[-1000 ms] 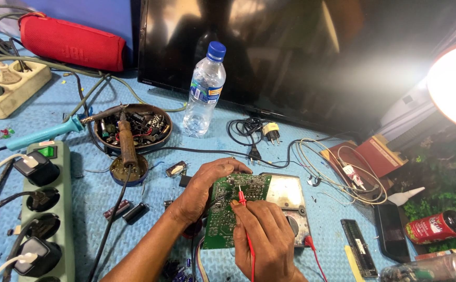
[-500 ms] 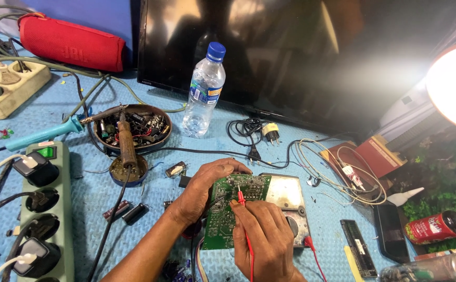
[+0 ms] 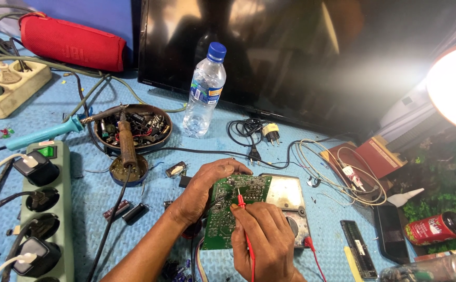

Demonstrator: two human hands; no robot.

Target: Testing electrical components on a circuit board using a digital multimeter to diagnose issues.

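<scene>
A green circuit board lies tilted over a grey multimeter near the front of the blue bench. My left hand grips the board's left and top edge. My right hand pinches a red test probe, whose tip touches the middle of the board. The probe's red lead runs down past my wrist. Part of the meter's dial is hidden under my right hand.
A round tin of parts, two soldering irons and a green power strip sit left. A water bottle stands before a dark screen. Coiled wires, a red can and a bright lamp are right.
</scene>
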